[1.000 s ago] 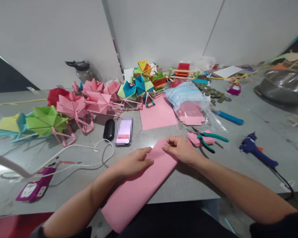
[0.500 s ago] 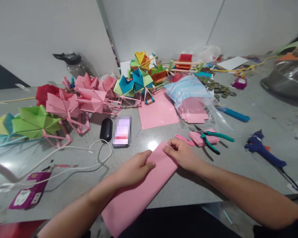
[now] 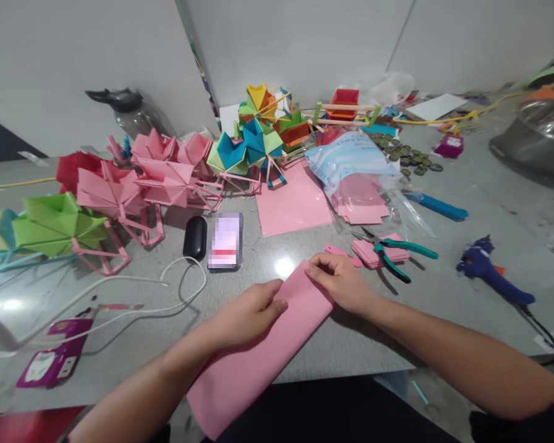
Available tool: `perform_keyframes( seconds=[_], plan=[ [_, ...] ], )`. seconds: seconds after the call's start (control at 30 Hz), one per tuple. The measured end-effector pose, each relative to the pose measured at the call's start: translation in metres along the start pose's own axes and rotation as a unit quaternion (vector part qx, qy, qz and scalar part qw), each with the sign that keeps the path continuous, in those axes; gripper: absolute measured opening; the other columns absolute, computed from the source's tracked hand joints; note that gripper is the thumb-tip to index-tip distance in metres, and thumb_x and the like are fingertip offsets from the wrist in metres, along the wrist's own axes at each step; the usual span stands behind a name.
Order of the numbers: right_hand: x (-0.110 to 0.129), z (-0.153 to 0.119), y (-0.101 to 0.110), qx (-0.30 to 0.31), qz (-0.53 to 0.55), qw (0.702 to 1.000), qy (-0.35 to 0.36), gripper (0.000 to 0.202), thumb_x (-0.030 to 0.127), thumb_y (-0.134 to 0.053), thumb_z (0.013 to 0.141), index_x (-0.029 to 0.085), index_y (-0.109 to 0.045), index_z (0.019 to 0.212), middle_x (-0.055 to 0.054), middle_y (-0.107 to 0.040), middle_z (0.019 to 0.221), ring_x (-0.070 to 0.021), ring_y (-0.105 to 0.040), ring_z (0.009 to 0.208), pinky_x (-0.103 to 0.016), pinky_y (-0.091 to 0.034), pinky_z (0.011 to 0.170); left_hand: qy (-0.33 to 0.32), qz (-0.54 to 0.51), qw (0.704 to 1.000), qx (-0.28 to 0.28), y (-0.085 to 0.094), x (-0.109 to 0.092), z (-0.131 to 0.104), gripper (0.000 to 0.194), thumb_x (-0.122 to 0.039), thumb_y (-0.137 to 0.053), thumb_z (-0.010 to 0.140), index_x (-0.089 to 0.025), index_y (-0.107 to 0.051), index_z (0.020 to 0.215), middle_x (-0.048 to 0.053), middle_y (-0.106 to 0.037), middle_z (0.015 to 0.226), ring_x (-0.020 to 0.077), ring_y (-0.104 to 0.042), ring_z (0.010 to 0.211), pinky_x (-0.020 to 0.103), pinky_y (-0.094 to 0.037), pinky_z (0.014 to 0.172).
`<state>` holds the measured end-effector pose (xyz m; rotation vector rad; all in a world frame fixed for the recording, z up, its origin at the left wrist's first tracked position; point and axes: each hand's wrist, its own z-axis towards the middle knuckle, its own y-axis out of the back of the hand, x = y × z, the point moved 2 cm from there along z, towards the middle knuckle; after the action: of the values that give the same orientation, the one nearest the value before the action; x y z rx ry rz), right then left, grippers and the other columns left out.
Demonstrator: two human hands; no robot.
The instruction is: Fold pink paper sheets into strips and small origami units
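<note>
A long folded pink paper [image 3: 268,357] lies slantwise over the table's front edge, its lower end hanging past it. My left hand [image 3: 252,314] grips its left edge near the upper part, thumb on top and fingers beneath. At the upper right corner, my right hand [image 3: 339,280] pinches the paper between thumb and fingers. Just beyond my right hand are a thin pink piece [image 3: 341,253], a stack of small pink pieces [image 3: 367,253] and green-handled pliers [image 3: 392,261] resting on the stack.
Folded paper models [image 3: 115,187] line the back left. A phone [image 3: 224,243], a black case [image 3: 195,238] and a white cable [image 3: 203,286] lie left of centre. A plastic bag [image 3: 351,163] sits on pink sheets [image 3: 290,206]. At the right are a blue glue gun [image 3: 493,271] and a blue-handled tool [image 3: 438,206].
The camera view has shifted slightly. Both hands keep their hold on the pink paper, with hardly any movement.
</note>
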<state>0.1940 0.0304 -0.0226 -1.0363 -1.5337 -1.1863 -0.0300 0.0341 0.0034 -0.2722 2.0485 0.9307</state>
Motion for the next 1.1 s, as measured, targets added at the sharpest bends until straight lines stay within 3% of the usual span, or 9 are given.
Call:
perform_keyframes(
  seconds=[0.33,0.57,0.77,1.1],
  plan=[
    [-0.004,0.0,-0.001,-0.007,-0.003,1.0,0.008,0.037,0.053,-0.066,0.095,0.022,-0.065,0.076,-0.002,-0.063,0.075,-0.019,-0.056,0.073,-0.033,-0.046,0.068,0.004,0.0,1.0,0.008,-0.002,-0.002,0.0,0.026,-0.043,-0.048,0.104,-0.022,-0.056,0.091,0.003,-0.067,0.09,0.0217,-0.059,0.08,0.036,-0.041,0.074],
    [-0.003,0.003,0.004,0.013,0.005,1.0,-0.002,0.034,0.052,-0.069,0.092,0.021,-0.067,0.078,-0.002,-0.064,0.075,-0.0186,-0.055,0.072,-0.034,-0.045,0.07,0.018,-0.012,0.999,-0.038,0.001,0.003,0.002,0.031,-0.047,-0.046,0.105,-0.024,-0.047,0.085,-0.001,-0.056,0.081,0.0186,-0.053,0.075,0.035,-0.039,0.071],
    [-0.003,0.01,0.015,0.019,-0.016,1.0,0.011,0.035,0.05,-0.069,0.09,0.021,-0.065,0.071,-0.001,-0.059,0.071,-0.0176,-0.051,0.069,-0.034,-0.041,0.069,0.013,-0.042,0.997,-0.065,0.011,0.004,0.001,0.03,-0.046,-0.046,0.105,-0.023,-0.048,0.086,-0.002,-0.053,0.079,0.0176,-0.05,0.073,0.034,-0.038,0.07],
    [-0.001,0.014,0.025,0.046,-0.005,0.999,0.027,0.032,0.049,-0.075,0.089,0.021,-0.066,0.077,-0.002,-0.062,0.074,-0.0173,-0.052,0.07,-0.034,-0.04,0.066,0.0,-0.085,0.993,-0.085,0.017,0.011,0.0,0.03,-0.047,-0.049,0.106,-0.022,-0.053,0.09,-0.003,-0.051,0.08,0.0164,-0.047,0.073,0.032,-0.038,0.067]
  ],
)
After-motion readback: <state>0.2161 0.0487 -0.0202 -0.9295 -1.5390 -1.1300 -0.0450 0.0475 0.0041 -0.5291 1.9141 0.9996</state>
